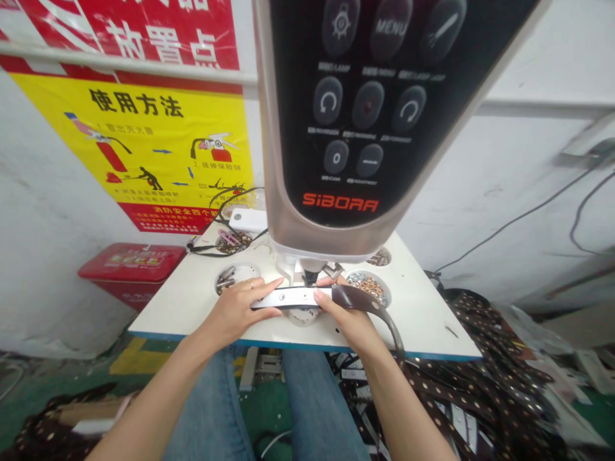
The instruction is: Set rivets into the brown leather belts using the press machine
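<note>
A brown belt strap with a shiny metal end piece (293, 298) lies across the white machine table (423, 320), under the head of a grey and black SIBORA press machine (336, 128). My left hand (237, 307) pinches the left end of the metal piece between thumb and fingers. My right hand (343, 314) grips the strap just right of the machine's punch, and the dark strap (384, 317) curves away over the table's front edge past my right wrist.
Round wells in the table hold metal rivets and eyelets (368, 285) and small parts (230, 276). A pile of dotted brown belts (480, 390) lies on the floor at right. A red extinguisher box (132, 266) and a yellow poster (144, 147) stand at left.
</note>
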Motion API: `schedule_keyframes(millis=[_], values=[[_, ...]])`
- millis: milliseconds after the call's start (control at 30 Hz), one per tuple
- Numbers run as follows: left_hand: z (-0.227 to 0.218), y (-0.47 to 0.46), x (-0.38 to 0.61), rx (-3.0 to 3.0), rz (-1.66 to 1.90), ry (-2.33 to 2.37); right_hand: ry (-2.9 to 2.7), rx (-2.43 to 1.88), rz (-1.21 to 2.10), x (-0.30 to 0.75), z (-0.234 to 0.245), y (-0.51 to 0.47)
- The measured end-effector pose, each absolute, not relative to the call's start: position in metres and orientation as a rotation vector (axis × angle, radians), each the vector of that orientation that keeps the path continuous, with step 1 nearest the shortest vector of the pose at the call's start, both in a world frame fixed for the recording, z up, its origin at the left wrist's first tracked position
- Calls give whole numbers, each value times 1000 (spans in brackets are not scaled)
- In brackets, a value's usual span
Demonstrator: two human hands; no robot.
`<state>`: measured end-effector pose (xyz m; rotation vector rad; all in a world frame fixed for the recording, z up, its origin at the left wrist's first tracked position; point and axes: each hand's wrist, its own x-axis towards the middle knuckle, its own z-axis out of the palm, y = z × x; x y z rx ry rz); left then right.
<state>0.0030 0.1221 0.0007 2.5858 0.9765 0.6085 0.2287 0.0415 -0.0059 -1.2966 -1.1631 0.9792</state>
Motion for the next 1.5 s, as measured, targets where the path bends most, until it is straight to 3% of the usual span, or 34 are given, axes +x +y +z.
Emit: schedule_keyframes(millis=[267,467,600,767,1500], values=[[-2,126,3,2587,589,981,-1077,-1268,983,226,-15,48],[13,87,5,2633,765,916,-908,-1068,953,209,0,22],[13,66,4,2676,793,807,-1029,-1192,1045,208,8,0],[13,91,12,2650,754,836,-989,-1252,890,221,-2,23],[5,121,12,2516,614,805,-1071,-1395,852,226,-10,36]])
